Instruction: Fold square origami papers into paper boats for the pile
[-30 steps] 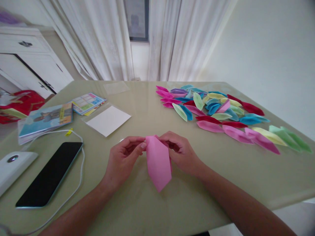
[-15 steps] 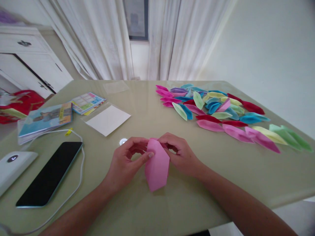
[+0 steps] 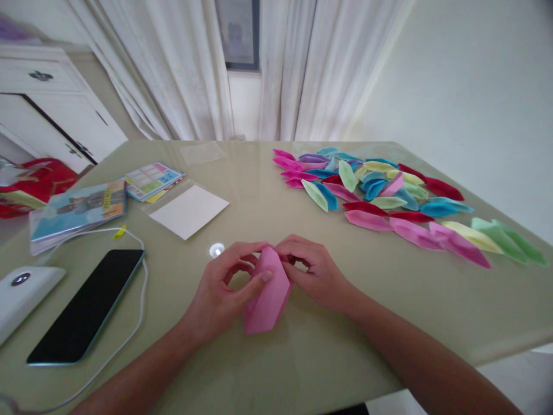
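A piece of folded pink paper point(image 3: 268, 302) is held upright between both hands above the near middle of the table. My left hand point(image 3: 224, 288) grips its left side, with the thumb flat on the near face and the fingers behind. At the upper right edge, my right hand point(image 3: 315, 270) pinches the paper near its pointed top; its fingertips are partly hidden behind the sheet. Several folded paper pieces point(image 3: 375, 187) in pink, red, blue, green, yellow and purple lie on the right of the table.
A black-screened phone point(image 3: 88, 308), a white cable point(image 3: 144, 288) and a white device point(image 3: 30, 294) lie at the left. Behind them are a booklet point(image 3: 82, 210), printed cards point(image 3: 153, 180) and a white sheet point(image 3: 190, 212). The table's point(image 3: 328, 357) near edge runs along the lower right.
The pink paper has tilted, its lower end swinging left and its top now looking more pointed. Both hands keep their hold and have shifted only slightly.
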{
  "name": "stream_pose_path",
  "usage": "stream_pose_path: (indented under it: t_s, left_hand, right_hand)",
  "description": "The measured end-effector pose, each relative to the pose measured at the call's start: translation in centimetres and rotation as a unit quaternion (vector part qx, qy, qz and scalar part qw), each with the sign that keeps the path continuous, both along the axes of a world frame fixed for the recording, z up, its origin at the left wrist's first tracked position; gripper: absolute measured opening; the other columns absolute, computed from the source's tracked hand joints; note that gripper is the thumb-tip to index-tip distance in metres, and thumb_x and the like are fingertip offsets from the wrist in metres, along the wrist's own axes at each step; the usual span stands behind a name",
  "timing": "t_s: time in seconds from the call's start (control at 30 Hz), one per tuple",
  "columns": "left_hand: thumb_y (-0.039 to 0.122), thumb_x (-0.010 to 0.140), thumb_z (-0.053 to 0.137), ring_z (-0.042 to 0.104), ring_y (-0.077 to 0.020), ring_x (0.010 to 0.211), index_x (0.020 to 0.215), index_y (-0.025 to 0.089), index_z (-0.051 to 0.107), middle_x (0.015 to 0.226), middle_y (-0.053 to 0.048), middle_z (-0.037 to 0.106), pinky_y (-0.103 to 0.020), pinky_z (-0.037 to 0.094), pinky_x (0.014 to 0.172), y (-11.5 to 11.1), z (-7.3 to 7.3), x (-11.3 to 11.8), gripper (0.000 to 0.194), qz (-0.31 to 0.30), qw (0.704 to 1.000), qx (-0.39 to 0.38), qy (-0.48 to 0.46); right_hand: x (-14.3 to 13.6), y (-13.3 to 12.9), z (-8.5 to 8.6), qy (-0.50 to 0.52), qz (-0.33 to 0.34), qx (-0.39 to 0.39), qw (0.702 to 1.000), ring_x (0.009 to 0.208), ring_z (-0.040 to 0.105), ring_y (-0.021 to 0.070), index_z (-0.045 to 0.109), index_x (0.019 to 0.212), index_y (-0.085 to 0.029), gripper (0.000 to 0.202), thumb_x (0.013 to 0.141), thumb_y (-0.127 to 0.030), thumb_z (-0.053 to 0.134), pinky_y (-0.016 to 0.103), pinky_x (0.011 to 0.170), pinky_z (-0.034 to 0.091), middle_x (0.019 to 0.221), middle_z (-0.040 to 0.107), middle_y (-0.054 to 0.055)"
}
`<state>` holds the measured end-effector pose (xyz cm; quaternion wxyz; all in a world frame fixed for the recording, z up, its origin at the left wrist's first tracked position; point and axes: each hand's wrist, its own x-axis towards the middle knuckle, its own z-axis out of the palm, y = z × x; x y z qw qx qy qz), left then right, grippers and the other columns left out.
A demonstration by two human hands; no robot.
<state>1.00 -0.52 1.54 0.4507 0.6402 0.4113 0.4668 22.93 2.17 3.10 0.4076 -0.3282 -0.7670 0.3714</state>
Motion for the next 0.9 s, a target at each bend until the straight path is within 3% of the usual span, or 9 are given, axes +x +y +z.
stream_pose_path:
  t_s: [0.27,0.43,0.6,0.73,0.9]
  left_hand:
    - [0.025,0.091,0.082,0.063,-0.0268,0.129,0.134,0.036,0.071,0.142,-0.008,0.062,-0.034,0.06,0.096,-0.2,0.3,-0.1,0.046,-0.036,0.998,0.03,0.029]
    - [0.026,0.097,0.076,0.068,-0.0226,0.119,0.131,0.036,0.071,0.136,-0.006,0.067,-0.033,0.061,0.097,-0.1,0.4,0.0,0.036,-0.045,0.997,-0.034,-0.048]
    - [0.03,0.098,0.076,0.073,-0.0213,0.111,0.124,0.031,0.074,0.136,-0.007,0.072,-0.029,0.064,0.085,0.2,0.9,0.0,0.026,-0.031,0.988,-0.1,-0.117]
    - [0.033,0.097,0.077,0.075,-0.0196,0.104,0.117,0.027,0.076,0.125,-0.007,0.077,-0.025,0.062,0.081,0.4,0.9,-0.1,0.021,-0.009,0.985,-0.109,-0.133]
    - [0.032,0.097,0.077,0.073,-0.0187,0.104,0.114,0.026,0.078,0.117,-0.006,0.079,-0.026,0.06,0.087,0.5,0.5,-0.3,0.018,-0.007,0.986,-0.106,-0.129]
  right_hand:
    - [0.0,-0.1,0.2,-0.009,0.019,0.002,1.0,0.086,0.068,0.0189,0.076,0.097,-0.022,0.013,0.099,-0.016,0.064,0.031,0.077,0.054,0.096,0.072,0.006]
    - [-0.1,-0.1,0.3,0.009,0.023,-0.005,1.0,0.093,0.07,0.0197,0.078,0.11,-0.024,0.015,0.102,-0.021,0.066,0.031,0.077,0.054,0.105,0.075,0.007]
    - [-0.1,-0.2,0.1,0.042,-0.02,-0.086,0.995,0.08,0.067,0.0159,0.074,0.113,-0.023,0.015,0.101,-0.03,0.071,0.029,0.068,0.051,0.102,0.076,0.005]
    - [0.0,-0.2,-0.4,0.097,-0.04,-0.152,0.983,0.078,0.066,0.0156,0.069,0.115,-0.023,0.024,0.097,-0.037,0.077,0.027,0.065,0.05,0.093,0.074,0.003]
    - [0.0,0.1,-0.7,0.099,-0.049,-0.186,0.976,0.075,0.065,0.0156,0.074,0.114,-0.021,0.026,0.095,-0.039,0.078,0.027,0.064,0.049,0.091,0.074,0.004]
